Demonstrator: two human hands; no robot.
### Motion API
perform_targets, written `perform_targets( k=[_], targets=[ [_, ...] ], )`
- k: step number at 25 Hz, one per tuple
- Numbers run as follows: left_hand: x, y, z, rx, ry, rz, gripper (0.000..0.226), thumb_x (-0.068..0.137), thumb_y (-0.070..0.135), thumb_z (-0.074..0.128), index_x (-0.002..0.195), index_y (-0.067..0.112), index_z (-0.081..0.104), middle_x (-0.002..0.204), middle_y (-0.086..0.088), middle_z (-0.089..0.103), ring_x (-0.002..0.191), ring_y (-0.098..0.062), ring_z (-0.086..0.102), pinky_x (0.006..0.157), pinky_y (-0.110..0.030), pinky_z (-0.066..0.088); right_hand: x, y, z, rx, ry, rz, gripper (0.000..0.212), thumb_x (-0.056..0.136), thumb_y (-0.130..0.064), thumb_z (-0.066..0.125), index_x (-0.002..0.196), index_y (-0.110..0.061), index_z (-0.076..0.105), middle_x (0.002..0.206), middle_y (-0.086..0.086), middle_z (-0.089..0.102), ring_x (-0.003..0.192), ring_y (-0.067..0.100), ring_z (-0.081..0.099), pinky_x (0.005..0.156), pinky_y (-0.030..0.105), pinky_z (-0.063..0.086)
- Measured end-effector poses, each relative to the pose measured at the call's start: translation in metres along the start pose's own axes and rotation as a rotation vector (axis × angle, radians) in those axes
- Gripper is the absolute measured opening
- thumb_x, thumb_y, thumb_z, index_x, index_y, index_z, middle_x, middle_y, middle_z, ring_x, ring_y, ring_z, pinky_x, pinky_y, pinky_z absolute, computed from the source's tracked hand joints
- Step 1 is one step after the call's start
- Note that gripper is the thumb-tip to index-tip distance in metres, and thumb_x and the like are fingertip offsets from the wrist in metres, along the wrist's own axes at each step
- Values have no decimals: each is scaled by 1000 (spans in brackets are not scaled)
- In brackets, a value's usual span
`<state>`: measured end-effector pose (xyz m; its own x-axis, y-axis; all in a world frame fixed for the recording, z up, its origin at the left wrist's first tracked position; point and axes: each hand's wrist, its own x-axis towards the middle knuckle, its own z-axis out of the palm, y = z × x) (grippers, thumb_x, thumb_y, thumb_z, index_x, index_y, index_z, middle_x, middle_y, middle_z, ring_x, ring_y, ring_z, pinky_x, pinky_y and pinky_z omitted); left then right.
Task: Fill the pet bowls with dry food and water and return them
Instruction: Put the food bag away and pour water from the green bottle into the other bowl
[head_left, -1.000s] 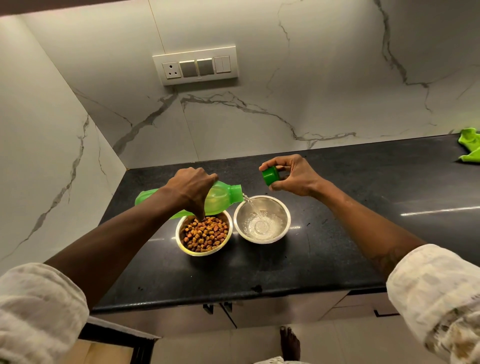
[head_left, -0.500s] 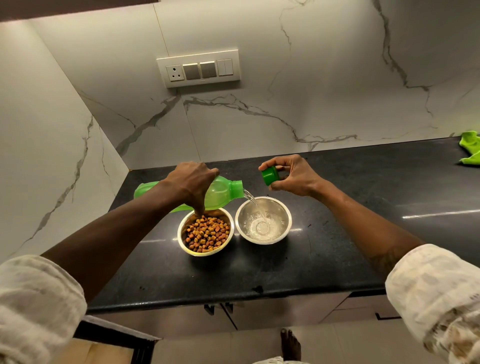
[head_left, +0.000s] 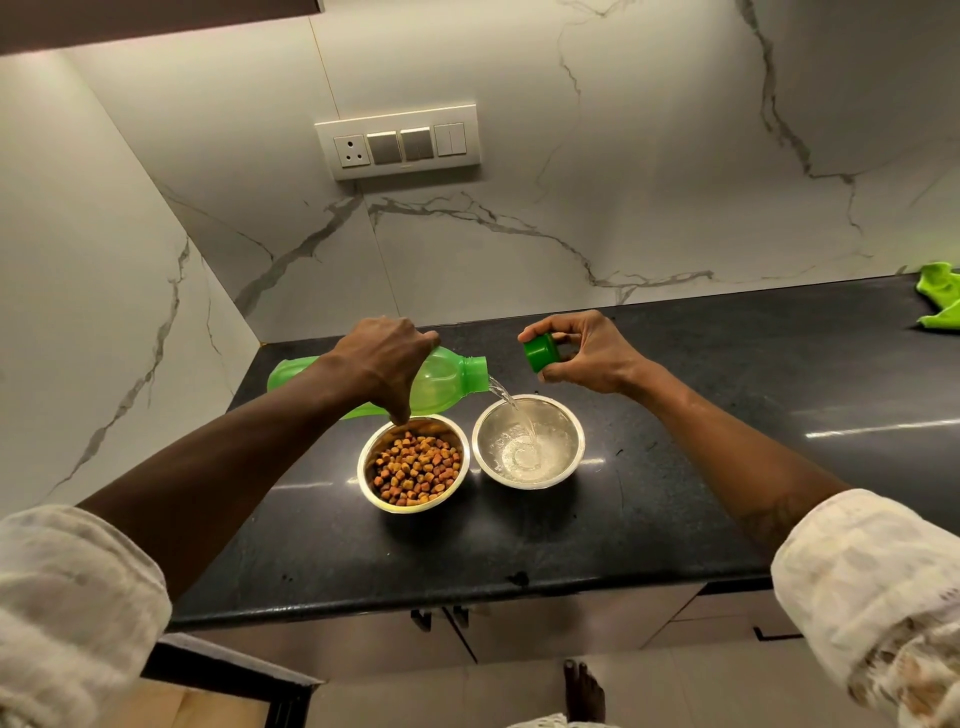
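Note:
Two steel bowls stand side by side on the black counter (head_left: 675, 519). The left bowl (head_left: 367, 486) holds brown dry food. The right bowl (head_left: 569, 470) has shallow water in it. My left hand (head_left: 382, 358) grips a green plastic bottle (head_left: 447, 382), tipped nearly flat above the food bowl, its open neck pointing right. A thin stream of water (head_left: 511, 410) falls from the neck into the right bowl. My right hand (head_left: 592, 356) holds the green bottle cap (head_left: 540, 352) just behind the right bowl.
A marble wall with a switch panel (head_left: 397, 141) rises behind the counter, and another wall closes the left side. A green cloth (head_left: 940, 304) lies at the far right of the counter. Cabinet doors (head_left: 519, 639) and my bare foot (head_left: 584, 691) are below the front edge.
The bottle stays tipped and water keeps running into the right bowl, where the level has risen a little. Both hands hold almost the same places.

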<state>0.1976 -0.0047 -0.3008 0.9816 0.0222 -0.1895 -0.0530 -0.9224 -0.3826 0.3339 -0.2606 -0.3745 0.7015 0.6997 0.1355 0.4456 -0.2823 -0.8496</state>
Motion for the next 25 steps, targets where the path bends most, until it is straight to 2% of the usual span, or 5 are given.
perform_targets(
  k=[12,17,22,25],
  targets=[
    [-4,-1,-9,23,14,-9,113,56,50,98,150,14,46,105,-9,66,77,-20,52,61,-33,43,1,-3,4,3,-2,-6,55,73,3,85,117,-28,70,128,2,64,122,26,61,92,37,62],
    [-4,-2,-12,27,30,0,114,57,47,98,151,12,45,102,-8,66,77,-21,54,61,-32,46,1,-5,4,14,3,-13,57,72,3,86,116,-29,71,122,-7,64,121,25,61,92,37,62],
    [-4,-2,-14,22,24,1,113,59,46,98,152,13,44,103,-8,66,78,-21,54,62,-31,44,0,-8,3,18,0,-24,56,73,4,85,116,-28,71,117,-19,61,121,23,60,88,30,60],
    [-3,-3,-14,15,28,7,112,59,46,98,152,13,44,99,-6,64,77,-20,55,61,-31,45,0,-8,3,15,1,-28,55,73,3,86,116,-29,70,117,-18,61,121,24,60,88,30,60]
  ],
)
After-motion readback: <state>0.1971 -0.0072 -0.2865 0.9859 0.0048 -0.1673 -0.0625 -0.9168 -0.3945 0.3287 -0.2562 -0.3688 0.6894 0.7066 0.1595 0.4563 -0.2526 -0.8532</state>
